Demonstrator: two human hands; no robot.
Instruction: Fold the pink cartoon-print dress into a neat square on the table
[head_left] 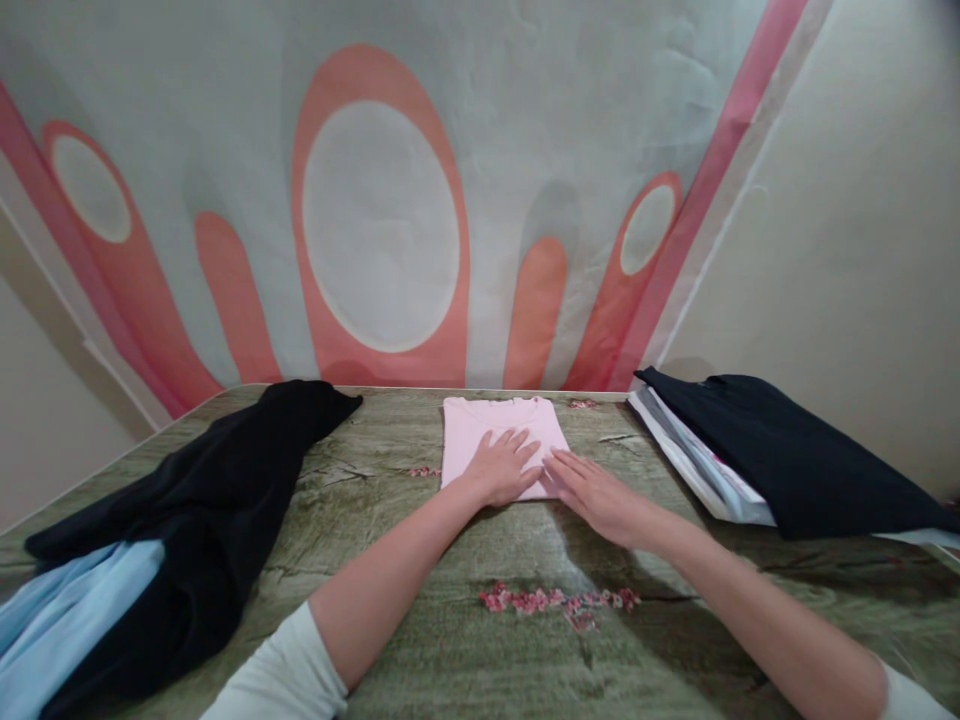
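A pink shirt (476,425), folded into a neat rectangle with its neckline at the far side, lies on the table in front of me. My left hand (504,466) rests flat on the middle of the shirt, its fingers spread. At the shirt's right edge is my right hand (589,487), its fingers straight and close together, with the fingertips reaching onto the pink cloth. Neither hand grips anything.
The table (420,620) has a wood-grain, blossom-printed top. Loose black clothing (225,500) lies on the left, with a light blue garment (90,605) beside it. A stack of folded clothes with a black garment (780,450) on top sits at the right.
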